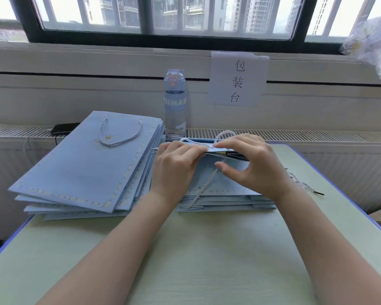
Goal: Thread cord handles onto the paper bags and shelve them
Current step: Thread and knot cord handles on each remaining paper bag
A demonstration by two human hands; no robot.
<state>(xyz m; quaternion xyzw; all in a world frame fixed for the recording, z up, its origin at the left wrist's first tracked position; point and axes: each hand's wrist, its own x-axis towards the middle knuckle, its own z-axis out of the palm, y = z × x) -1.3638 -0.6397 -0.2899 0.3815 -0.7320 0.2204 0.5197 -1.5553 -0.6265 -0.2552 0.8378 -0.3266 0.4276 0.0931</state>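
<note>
I am mid-threading: my left hand [176,166] and right hand [251,166] each pinch, grip closed, the top rim of the flat light-blue paper bag [231,182] on the pale green table [207,249], where the white twisted cord [204,187] hangs loose, so next its free end likely needs feeding through.

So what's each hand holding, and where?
Left hand and right hand both grip the top paper bag at its upper rim, beside the cord handle looping out there.
</note>
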